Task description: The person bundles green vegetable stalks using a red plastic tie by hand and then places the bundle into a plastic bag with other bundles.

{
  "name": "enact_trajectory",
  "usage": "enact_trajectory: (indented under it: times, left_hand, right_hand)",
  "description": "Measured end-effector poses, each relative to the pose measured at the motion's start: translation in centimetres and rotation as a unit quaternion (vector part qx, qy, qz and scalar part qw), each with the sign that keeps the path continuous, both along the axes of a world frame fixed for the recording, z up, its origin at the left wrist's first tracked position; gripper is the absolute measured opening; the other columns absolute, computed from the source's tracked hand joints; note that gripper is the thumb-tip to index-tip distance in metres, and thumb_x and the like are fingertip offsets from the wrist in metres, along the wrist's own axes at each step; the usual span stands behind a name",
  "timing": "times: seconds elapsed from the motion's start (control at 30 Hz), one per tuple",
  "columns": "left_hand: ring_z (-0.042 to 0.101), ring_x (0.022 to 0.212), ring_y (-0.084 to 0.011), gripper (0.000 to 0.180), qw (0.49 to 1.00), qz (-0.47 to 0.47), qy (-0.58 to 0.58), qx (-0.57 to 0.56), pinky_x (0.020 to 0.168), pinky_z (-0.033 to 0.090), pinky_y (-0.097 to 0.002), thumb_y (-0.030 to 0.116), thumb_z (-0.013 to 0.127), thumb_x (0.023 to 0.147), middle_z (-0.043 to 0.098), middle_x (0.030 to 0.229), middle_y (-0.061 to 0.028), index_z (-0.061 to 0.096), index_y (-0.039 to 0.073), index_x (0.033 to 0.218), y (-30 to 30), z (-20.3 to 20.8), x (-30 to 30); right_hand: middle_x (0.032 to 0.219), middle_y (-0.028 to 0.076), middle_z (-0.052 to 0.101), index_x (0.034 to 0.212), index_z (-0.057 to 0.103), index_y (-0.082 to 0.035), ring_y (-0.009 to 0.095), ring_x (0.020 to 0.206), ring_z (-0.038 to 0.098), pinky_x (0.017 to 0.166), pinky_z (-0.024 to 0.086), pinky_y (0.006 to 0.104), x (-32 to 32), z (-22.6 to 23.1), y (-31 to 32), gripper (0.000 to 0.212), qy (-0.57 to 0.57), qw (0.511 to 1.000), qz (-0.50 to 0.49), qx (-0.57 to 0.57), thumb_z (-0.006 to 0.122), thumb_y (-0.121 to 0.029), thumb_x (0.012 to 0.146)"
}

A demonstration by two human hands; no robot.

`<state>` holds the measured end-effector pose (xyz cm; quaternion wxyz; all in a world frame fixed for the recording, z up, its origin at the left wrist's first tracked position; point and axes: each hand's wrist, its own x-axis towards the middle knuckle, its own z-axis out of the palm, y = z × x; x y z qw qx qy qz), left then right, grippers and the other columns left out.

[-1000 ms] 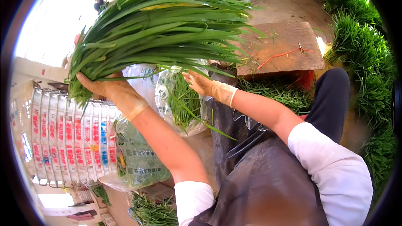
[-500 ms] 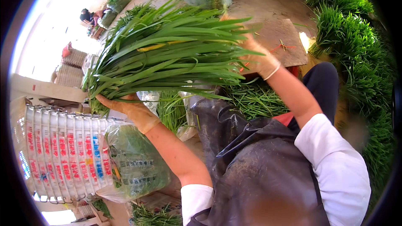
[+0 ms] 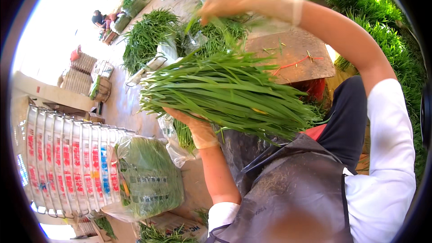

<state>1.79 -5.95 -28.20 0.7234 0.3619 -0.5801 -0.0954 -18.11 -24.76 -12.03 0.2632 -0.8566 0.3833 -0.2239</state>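
Note:
A thick bunch of long, flat green leaves, which look like garlic chives (image 3: 225, 94), lies sideways in front of me, with a few yellowed leaves among the green. My left hand (image 3: 193, 128), in a thin tan glove, is closed round its underside near the pale stem end; most of the fingers are hidden by the bunch. Farther off and raised, my right hand (image 3: 222, 6), gloved too, is above a loose heap of leaves (image 3: 213, 33). Motion smears its fingers, and blurred green strands show beneath it.
A wooden board (image 3: 288, 58) with a red tie and leaf scraps stands right of the bunch. Another leaf heap (image 3: 150, 36) lies far left. Filled clear bags (image 3: 153, 175) and a white ribbed stack (image 3: 72, 162) are at left. Upright greens (image 3: 387, 63) line the right side.
The bunch has come nearer and to the right in my left hand. My right hand has left its leaf-tip end and swung up, away and left, over the far heap.

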Motion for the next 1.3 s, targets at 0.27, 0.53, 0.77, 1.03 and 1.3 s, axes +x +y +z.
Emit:
enact_trajectory:
  times: [0.27, 0.53, 0.77, 1.03, 1.3]
  left_hand:
    - [0.036, 0.134, -0.0245, 0.074, 0.916, -0.187, 0.334, 0.115, 0.114, 0.027, -0.0432, 0.065, 0.027, 0.096, 0.033, 0.150, -0.0068, 0.022, 0.015, 0.151, 1.8, 4.0, -3.3]
    - [0.035, 0.136, -0.0227, 0.068, 0.952, -0.140, 0.254, 0.098, 0.112, 0.032, -0.0424, 0.060, 0.035, 0.096, 0.031, 0.151, -0.0063, 0.025, 0.018, 0.149, -0.7, 5.0, -1.0]
    - [0.056, 0.112, -0.0250, 0.053, 0.913, -0.179, 0.367, -0.005, 0.088, 0.052, -0.0429, 0.050, 0.043, 0.093, 0.057, 0.124, -0.0095, 0.053, 0.010, 0.127, -6.5, 9.6, 3.8]
    - [0.058, 0.109, -0.0264, 0.053, 0.915, -0.182, 0.356, -0.048, 0.089, 0.054, -0.0439, 0.049, 0.042, 0.094, 0.057, 0.124, -0.0106, 0.055, 0.008, 0.124, -7.9, 11.5, 0.4]
    - [0.055, 0.115, -0.0284, 0.053, 0.915, -0.036, 0.400, -0.046, 0.097, 0.048, -0.0486, 0.046, 0.054, 0.089, 0.055, 0.129, -0.0106, 0.057, 0.008, 0.126, -5.2, 10.1, -2.3]
  right_hand:
    - [0.080, 0.010, 0.067, 0.100, 0.065, -0.006, 0.022, 0.076, 0.065, 0.066, 0.051, 0.0330, 12.8, -2.4, 2.8, 0.025, 0.287, 0.938, 0.141, -0.138, 0.057, -0.026, 0.087]
    - [0.083, 0.009, 0.068, 0.107, 0.064, -0.004, 0.017, 0.073, 0.064, 0.066, 0.050, 0.0307, 7.8, 0.0, 7.0, 0.037, 0.185, 0.957, 0.147, -0.165, 0.058, -0.036, 0.089]
    - [0.085, 0.008, 0.068, 0.112, 0.063, -0.003, 0.012, 0.070, 0.063, 0.066, 0.050, 0.0287, -5.3, -3.0, 21.0, 0.047, -0.061, 0.920, 0.127, 0.366, 0.058, -0.045, 0.092]
    - [0.148, 0.016, 0.033, 0.152, 0.017, -0.010, 0.027, 0.134, 0.037, 0.104, 0.038, 0.0451, 0.6, -24.0, 15.1, 0.098, -0.535, 0.615, 0.038, 0.577, 0.051, -0.072, 0.084]
    - [0.133, 0.009, 0.054, 0.133, 0.052, -0.017, 0.026, 0.117, 0.054, 0.104, 0.038, 0.0504, -1.4, -22.2, 12.5, 0.042, -0.665, 0.531, -0.058, 0.521, 0.055, -0.034, 0.094]
